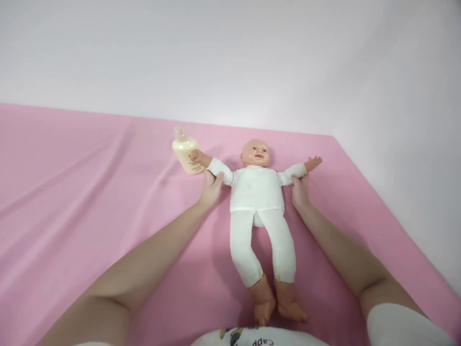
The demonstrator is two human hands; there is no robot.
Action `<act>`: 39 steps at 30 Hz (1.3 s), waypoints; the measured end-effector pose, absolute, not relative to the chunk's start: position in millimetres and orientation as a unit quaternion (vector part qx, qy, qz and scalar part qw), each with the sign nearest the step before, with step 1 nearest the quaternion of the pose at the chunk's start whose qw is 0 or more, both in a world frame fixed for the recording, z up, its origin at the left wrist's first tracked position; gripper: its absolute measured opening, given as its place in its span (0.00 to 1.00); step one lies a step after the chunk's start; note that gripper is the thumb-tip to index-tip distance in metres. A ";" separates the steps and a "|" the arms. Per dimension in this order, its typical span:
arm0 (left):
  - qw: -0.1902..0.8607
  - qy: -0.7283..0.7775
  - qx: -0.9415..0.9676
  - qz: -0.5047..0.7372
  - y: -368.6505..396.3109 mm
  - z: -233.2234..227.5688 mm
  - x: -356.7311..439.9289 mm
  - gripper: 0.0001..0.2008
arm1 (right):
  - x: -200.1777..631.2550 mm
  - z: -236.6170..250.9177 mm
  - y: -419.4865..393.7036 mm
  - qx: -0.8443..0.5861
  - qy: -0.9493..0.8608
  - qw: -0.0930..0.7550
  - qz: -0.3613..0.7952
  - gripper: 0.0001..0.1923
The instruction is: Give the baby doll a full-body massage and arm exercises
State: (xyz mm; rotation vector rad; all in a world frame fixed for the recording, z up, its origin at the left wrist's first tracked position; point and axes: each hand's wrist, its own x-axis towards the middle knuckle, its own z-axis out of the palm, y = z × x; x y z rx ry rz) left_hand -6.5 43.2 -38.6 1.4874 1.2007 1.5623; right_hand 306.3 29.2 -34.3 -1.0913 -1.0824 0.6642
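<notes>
A baby doll (257,190) with a white cloth body lies on its back, head away from me and arms spread wide. My left hand (212,189) is closed on the doll's arm at the left of the view, thumb on top. My right hand (301,189) grips the other arm near the wrist in the same way. The fingers under both arms are mostly hidden. Just beyond my left hand stands a pump bottle (185,153) of pale yellow liquid, partly covered by the doll's hand.
A pink sheet (108,192) with some creases covers the surface under the doll. Its far edge meets a white wall (230,57), and its right edge slants toward me. My white printed shirt (259,337) shows at the bottom, near the doll's feet.
</notes>
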 end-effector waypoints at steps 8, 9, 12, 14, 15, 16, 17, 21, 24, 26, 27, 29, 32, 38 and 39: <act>0.222 0.376 0.781 0.447 30.9 -23.7 0.1 0.24 | 290.6 -15.2 12.1 -0.446 -0.622 0.602 0.227 0.19; 0.209 0.363 0.801 0.429 31.7 -23.5 0.0 0.24 | 290.7 -15.9 12.3 -0.442 -0.642 0.584 0.226 0.19; 0.191 0.347 0.830 0.393 35.2 -25.5 -1.7 0.25 | 292.8 -19.5 14.4 -0.446 -0.677 0.539 0.229 0.22; 0.189 0.344 0.835 0.386 36.9 -27.6 -3.2 0.26 | 294.2 -21.3 15.9 -0.452 -0.679 0.530 0.232 0.24; 0.187 0.342 0.836 0.386 37.5 -28.6 -3.8 0.26 | 294.5 -21.7 16.3 -0.453 -0.678 0.530 0.232 0.24; 0.185 0.341 0.837 0.387 37.9 -29.6 -4.3 0.26 | 294.6 -21.8 16.6 -0.452 -0.678 0.530 0.232 0.24; 0.183 0.339 0.837 0.389 38.2 -30.4 -4.7 0.26 | 294.4 -21.6 16.6 -0.450 -0.680 0.530 0.233 0.25; 0.178 0.339 0.837 0.391 38.5 -32.2 -5.6 0.26 | 292.9 -19.7 15.5 -0.446 -0.680 0.534 0.231 0.26; 0.182 0.343 0.836 0.387 37.6 -30.8 -5.4 0.26 | 292.3 -18.8 14.7 -0.448 -0.679 0.533 0.233 0.25; 0.187 0.348 0.834 0.386 35.8 -28.2 -4.6 0.26 | 292.4 -18.6 14.6 -0.449 -0.675 0.535 0.237 0.24; 0.192 0.352 0.830 0.389 34.5 -26.5 -3.9 0.26 | 292.5 -18.6 14.8 -0.452 -0.669 0.538 0.241 0.23; 0.208 0.369 0.811 0.404 31.6 -23.3 -2.3 0.24 | 293.1 -19.0 15.6 -0.466 -0.646 0.549 0.255 0.21; 0.249 0.405 0.760 0.442 29.5 -21.8 -0.7 0.22 | 295.2 -21.7 19.2 -0.491 -0.588 0.575 0.286 0.20; 0.297 0.452 0.641 0.544 41.1 -37.5 -5.0 0.20 | 306.0 -38.7 33.5 -0.500 -0.499 0.631 0.320 0.17; 0.303 0.461 0.620 0.558 44.1 -41.0 -6.5 0.19 | 307.7 -41.4 35.6 -0.495 -0.496 0.637 0.323 0.18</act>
